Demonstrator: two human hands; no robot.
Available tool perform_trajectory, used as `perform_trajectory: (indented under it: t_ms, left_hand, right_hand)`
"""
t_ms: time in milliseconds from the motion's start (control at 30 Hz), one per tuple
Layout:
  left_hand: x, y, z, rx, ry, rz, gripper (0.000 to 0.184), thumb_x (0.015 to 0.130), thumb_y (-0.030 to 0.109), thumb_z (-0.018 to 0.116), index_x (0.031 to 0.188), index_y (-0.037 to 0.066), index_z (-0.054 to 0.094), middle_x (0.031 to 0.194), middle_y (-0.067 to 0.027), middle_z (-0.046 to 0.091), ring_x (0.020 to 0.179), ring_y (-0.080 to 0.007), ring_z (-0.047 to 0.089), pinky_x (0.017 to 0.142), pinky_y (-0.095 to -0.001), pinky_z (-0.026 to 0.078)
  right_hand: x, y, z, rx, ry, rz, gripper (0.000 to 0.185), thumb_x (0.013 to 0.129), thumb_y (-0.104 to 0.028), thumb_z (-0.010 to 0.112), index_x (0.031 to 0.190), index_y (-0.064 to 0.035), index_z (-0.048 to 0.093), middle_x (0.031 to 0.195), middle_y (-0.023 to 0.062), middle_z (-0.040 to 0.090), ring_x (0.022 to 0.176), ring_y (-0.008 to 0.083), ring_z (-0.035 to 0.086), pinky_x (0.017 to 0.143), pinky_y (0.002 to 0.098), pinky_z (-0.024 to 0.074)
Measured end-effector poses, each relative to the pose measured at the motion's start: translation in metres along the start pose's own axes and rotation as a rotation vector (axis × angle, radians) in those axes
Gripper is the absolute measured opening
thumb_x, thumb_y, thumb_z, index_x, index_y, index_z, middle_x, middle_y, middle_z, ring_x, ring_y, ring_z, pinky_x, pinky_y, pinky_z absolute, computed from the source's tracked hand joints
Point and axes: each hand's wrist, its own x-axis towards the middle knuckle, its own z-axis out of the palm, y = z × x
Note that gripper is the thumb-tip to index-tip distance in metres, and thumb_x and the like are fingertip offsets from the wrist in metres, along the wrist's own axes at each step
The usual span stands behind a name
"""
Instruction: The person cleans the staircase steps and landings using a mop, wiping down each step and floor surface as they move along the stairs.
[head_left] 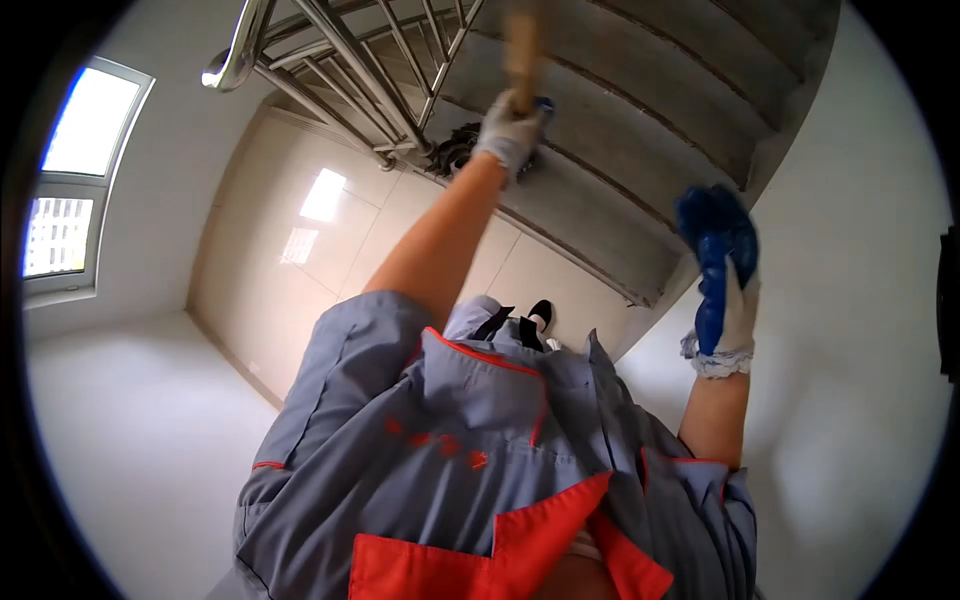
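Observation:
My left hand [510,132], in a white glove with blue on it, is closed around the wooden handle of a mop [523,55]. The handle is blurred and points up and away from me. Dark, shaggy mop strands [455,152] lie on the lowest stairs, partly hidden behind my left hand and wrist. On the right, my right hand [722,265] is raised near the white wall, in a white glove with a blue coated palm. Its fingers are stretched out and nothing shows in it.
Grey concrete stairs [610,150] rise ahead, with dark edges. A shiny metal railing [365,65] runs along their left side. Glossy beige floor tiles [400,235] lie at the foot, where one dark shoe [541,314] shows. A window [85,175] is at the far left.

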Motion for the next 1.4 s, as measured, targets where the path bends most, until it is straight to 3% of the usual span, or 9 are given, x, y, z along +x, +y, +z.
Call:
perform_trajectory:
  t_ms: [267,300,333,433,533,667,867,1133,1400]
  left_hand:
    - [0.039,-0.088,-0.131,-0.686,0.330,-0.150,0.018,0.084,0.019,0.062,0.091,0.002,0.064,0.079,-0.0071,0.064,0.065,-0.0115,0.053,0.060,-0.0252,0.041]
    - [0.040,-0.110,-0.143,-0.754,0.319,-0.087,0.021,0.085,0.023,0.060,0.091,0.003,0.064,0.080,-0.0085,0.065,0.065,-0.0118,0.053,0.061,-0.0254,0.041]
    - [0.035,-0.113,-0.146,-0.731,0.364,-0.051,0.023,0.090,0.024,0.051,0.098,0.003,0.053,0.081,-0.0147,0.065,0.081,-0.0257,0.062,0.084,-0.0363,0.044]
    - [0.001,-0.093,-0.149,-0.718,0.225,0.058,0.017,0.089,0.019,0.052,0.087,0.002,0.052,0.070,-0.0127,0.060,0.079,-0.0281,0.062,0.088,-0.0411,0.043]
    - [-0.038,-0.051,-0.139,-0.656,-0.046,0.227,0.015,0.085,0.015,0.057,0.079,0.003,0.054,0.077,-0.0121,0.064,0.068,-0.0174,0.056,0.072,-0.0297,0.044]
    - [-0.045,-0.064,-0.127,-0.503,-0.153,0.012,0.014,0.082,0.014,0.049,0.076,0.002,0.055,0.079,-0.0113,0.064,0.071,-0.0145,0.057,0.065,-0.0215,0.038]
    - [-0.059,-0.056,-0.111,-0.545,-0.279,0.155,0.012,0.081,0.010,0.047,0.082,0.001,0.054,0.078,-0.0122,0.062,0.078,-0.0215,0.059,0.081,-0.0280,0.040]
    - [-0.071,-0.083,-0.110,-0.566,0.121,-0.358,0.013,0.085,0.021,0.055,0.097,0.015,0.054,0.107,-0.0043,0.063,0.106,-0.0156,0.052,0.090,-0.0383,0.040]
    - [-0.093,-0.103,-0.118,-0.601,0.019,-0.290,0.018,0.087,0.017,0.050,0.102,0.008,0.053,0.112,-0.0124,0.061,0.104,-0.0222,0.056,0.091,-0.0352,0.044]
  right_hand:
    - [-0.049,0.096,-0.012,0.210,0.024,0.586,0.031,0.093,-0.014,0.048,0.120,0.0000,0.049,0.110,0.0112,0.060,0.099,0.0209,0.060,0.086,0.0299,0.0471]
    - [-0.050,0.096,-0.013,0.207,0.013,0.583,0.031,0.093,-0.014,0.048,0.120,-0.0001,0.049,0.109,0.0112,0.060,0.100,0.0210,0.060,0.086,0.0300,0.0469]
    - [-0.050,0.096,-0.014,0.203,0.002,0.579,0.031,0.093,-0.015,0.048,0.120,-0.0001,0.049,0.109,0.0112,0.060,0.100,0.0210,0.059,0.087,0.0301,0.0467]
    - [-0.053,0.098,-0.021,0.223,0.031,0.567,0.031,0.094,-0.016,0.047,0.120,-0.0004,0.049,0.109,0.0113,0.060,0.102,0.0215,0.059,0.089,0.0306,0.0461]
    - [-0.059,0.095,-0.030,0.264,0.102,0.584,0.031,0.094,-0.018,0.047,0.119,-0.0006,0.050,0.109,0.0119,0.060,0.102,0.0223,0.059,0.088,0.0317,0.0467]
    - [-0.056,0.101,-0.026,0.244,0.072,0.638,0.032,0.094,-0.018,0.048,0.120,0.0002,0.049,0.109,0.0128,0.060,0.102,0.0228,0.059,0.088,0.0323,0.0477]
    - [-0.055,0.105,-0.024,0.331,0.009,0.618,0.031,0.094,-0.014,0.047,0.121,0.0024,0.048,0.108,0.0155,0.059,0.100,0.0243,0.060,0.091,0.0334,0.0476]
    - [-0.024,0.114,-0.020,0.271,-0.107,0.655,0.033,0.094,-0.020,0.047,0.120,0.0006,0.048,0.112,0.0150,0.058,0.105,0.0250,0.057,0.092,0.0340,0.0454]
    - [-0.022,0.129,-0.007,0.264,-0.180,0.715,0.029,0.093,-0.017,0.050,0.115,0.0014,0.052,0.105,0.0129,0.061,0.096,0.0187,0.060,0.085,0.0293,0.0480]
